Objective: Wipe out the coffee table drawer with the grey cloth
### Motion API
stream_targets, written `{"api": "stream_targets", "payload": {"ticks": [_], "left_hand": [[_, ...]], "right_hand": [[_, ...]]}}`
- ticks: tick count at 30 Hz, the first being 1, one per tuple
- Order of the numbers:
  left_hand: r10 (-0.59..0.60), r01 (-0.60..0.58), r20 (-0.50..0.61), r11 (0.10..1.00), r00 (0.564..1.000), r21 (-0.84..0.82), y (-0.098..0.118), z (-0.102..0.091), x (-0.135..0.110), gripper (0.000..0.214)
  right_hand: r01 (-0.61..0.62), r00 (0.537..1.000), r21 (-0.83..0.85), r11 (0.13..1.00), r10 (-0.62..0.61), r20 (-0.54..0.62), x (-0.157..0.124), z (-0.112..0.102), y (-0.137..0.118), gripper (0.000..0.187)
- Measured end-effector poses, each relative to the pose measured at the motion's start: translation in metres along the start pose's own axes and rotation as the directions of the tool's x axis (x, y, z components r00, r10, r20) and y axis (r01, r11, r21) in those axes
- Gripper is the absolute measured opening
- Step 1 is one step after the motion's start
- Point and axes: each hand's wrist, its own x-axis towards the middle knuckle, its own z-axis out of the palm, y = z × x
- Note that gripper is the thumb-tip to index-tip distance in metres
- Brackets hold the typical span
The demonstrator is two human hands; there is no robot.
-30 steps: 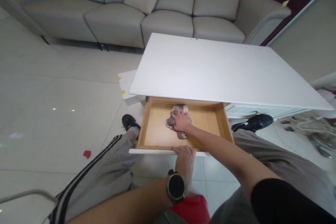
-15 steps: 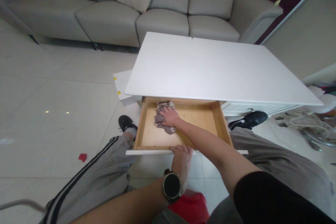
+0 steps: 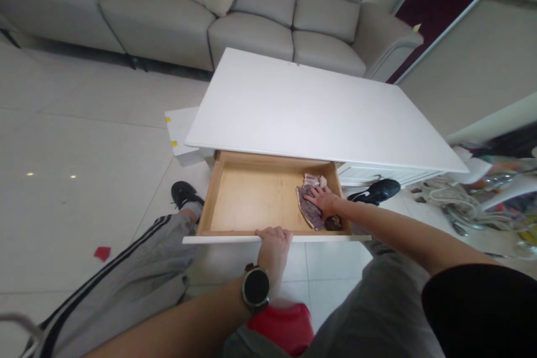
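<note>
A wooden drawer with a white front stands pulled out of a white coffee table. My left hand, with a black watch on the wrist, grips the drawer's front edge. My right hand lies flat with fingers spread on a grey-purple cloth, pressing it onto the drawer floor at the right end, by the right wall.
A grey sofa with a cushion stands behind the table. White paper with yellow tabs lies on the tile floor at the table's left. My legs and black shoes flank the drawer. Cables and clutter lie at the right. A red object sits below my left wrist.
My right hand has slid the cloth from the drawer's left-middle across to its right end. My left hand has stayed on the drawer front. The view has shifted a little.
</note>
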Motion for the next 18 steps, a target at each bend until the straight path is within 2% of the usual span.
{"api": "stream_targets", "payload": {"ticks": [4,7,12,18], "left_hand": [[-0.007,0.007,0.006,1.0,1.0,0.001,0.001,-0.002,-0.001,0.033],[-0.009,0.009,0.01,1.0,1.0,-0.015,0.003,-0.003,-0.001,0.033],[-0.04,0.039,-0.01,0.999,0.999,-0.035,0.005,-0.003,-0.003,0.034],[-0.044,0.044,-0.008,0.998,0.999,-0.035,0.007,-0.003,-0.004,0.037]], "right_hand": [[0.18,0.977,-0.042,0.983,-0.184,-0.105,-0.016,0.015,-0.015,0.105],[0.265,0.956,-0.056,0.962,-0.27,-0.116,-0.018,0.008,-0.013,0.096],[0.317,0.941,-0.025,0.948,-0.317,-0.119,0.003,-0.022,-0.02,0.095],[0.365,0.916,-0.032,0.93,-0.365,-0.163,0.047,-0.072,-0.062,0.094]]}}
